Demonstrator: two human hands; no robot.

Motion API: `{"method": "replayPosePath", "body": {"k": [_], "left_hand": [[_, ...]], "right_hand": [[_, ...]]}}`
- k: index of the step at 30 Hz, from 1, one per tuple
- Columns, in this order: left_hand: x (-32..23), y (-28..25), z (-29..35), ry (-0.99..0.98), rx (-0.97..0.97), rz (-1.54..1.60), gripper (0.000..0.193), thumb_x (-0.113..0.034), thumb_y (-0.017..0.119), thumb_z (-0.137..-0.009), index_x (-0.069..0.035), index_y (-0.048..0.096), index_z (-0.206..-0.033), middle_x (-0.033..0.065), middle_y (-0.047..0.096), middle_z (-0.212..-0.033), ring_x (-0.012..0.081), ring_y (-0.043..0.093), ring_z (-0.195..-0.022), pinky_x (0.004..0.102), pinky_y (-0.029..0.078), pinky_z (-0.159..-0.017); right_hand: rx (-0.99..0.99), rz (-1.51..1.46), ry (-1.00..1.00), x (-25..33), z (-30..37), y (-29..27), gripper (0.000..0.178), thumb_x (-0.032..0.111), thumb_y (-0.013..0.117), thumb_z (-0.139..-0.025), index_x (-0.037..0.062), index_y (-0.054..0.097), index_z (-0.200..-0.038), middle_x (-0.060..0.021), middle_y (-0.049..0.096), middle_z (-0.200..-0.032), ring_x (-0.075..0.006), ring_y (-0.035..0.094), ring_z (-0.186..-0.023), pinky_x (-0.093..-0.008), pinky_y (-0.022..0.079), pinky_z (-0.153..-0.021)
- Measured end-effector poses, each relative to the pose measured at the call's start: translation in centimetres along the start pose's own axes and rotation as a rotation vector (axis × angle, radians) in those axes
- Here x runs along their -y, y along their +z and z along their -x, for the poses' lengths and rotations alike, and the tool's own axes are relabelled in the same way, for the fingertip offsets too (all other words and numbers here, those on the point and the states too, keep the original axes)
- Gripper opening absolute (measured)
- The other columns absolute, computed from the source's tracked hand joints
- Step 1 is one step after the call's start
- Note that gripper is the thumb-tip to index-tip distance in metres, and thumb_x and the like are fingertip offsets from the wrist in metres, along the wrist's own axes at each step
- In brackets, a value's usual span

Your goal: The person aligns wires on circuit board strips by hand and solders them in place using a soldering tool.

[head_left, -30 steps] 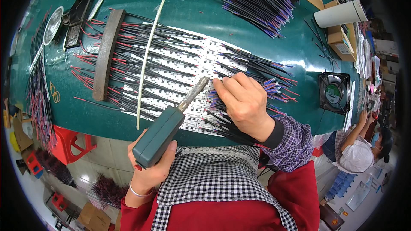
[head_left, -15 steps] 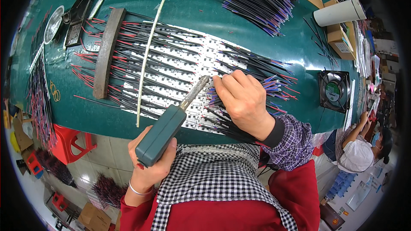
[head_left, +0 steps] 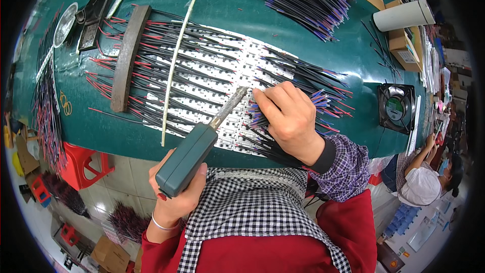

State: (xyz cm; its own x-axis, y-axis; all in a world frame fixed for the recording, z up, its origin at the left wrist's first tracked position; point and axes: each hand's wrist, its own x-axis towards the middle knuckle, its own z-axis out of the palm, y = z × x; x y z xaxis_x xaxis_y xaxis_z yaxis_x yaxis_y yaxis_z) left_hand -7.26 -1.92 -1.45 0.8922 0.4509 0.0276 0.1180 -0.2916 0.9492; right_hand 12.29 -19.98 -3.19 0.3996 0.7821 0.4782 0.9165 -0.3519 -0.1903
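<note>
A green tool [head_left: 186, 159] is held by the left hand [head_left: 178, 205]; the right hand [head_left: 290, 119] is curled, its grip hidden. White boards [head_left: 248, 50] are already lined with wires [head_left: 156, 50]; what's left can't be told.

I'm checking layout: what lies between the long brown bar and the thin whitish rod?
Head view: slim black and red wires, over green tabletop and white panels.

The dark green tool [head_left: 186, 157] points obliquely away and to the right, its rough metal tip [head_left: 231, 106] over the white circuit boards [head_left: 246, 63]. The boards lie flat on the tabletop [head_left: 358, 116], and black wires [head_left: 303, 69] with coloured ends spread to both sides.
</note>
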Motion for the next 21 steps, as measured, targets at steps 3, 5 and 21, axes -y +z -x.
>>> {"method": "replayPosePath", "body": {"k": [3,5,21], "left_hand": [[-0.5,0.0,-0.4,-0.043,0.024,0.015,0.02,0.005,0.072,-0.073,0.006,0.07,-0.093,0.0126,0.066,-0.08,0.0197,0.061,-0.06,0.0288,0.048,-0.054],[-0.8,-0.1,-0.5,-0.024,0.061,-0.034,0.018,0.005,0.072,-0.073,0.007,0.069,-0.091,0.0127,0.064,-0.08,0.0192,0.06,-0.058,0.0287,0.046,-0.052],[-2.5,-6.0,-0.1,0.024,-0.336,-0.256,0.021,0.001,0.067,-0.076,0.009,0.068,-0.096,0.0184,0.067,-0.087,0.0279,0.064,-0.073,0.0349,0.051,-0.076]], "right_hand": [[0.011,-0.015,0.021,0.4,0.0,-0.1,0.03,0.005,0.065,-0.068,-0.0028,0.069,-0.098,-0.0062,0.057,-0.082,-0.0219,0.058,-0.075,-0.0333,0.045,-0.06],[0.028,-0.025,0.046,0.6,0.0,-0.2,0.038,0.0,0.066,-0.062,-0.0037,0.07,-0.1,-0.0082,0.059,-0.083,-0.0249,0.059,-0.075,-0.0358,0.048,-0.061],[0.009,0.015,-0.032,0.3,0.1,0.0,0.029,0.009,0.063,-0.069,-0.005,0.066,-0.094,-0.0071,0.051,-0.083,-0.0216,0.054,-0.077,-0.0312,0.045,-0.06]]}}
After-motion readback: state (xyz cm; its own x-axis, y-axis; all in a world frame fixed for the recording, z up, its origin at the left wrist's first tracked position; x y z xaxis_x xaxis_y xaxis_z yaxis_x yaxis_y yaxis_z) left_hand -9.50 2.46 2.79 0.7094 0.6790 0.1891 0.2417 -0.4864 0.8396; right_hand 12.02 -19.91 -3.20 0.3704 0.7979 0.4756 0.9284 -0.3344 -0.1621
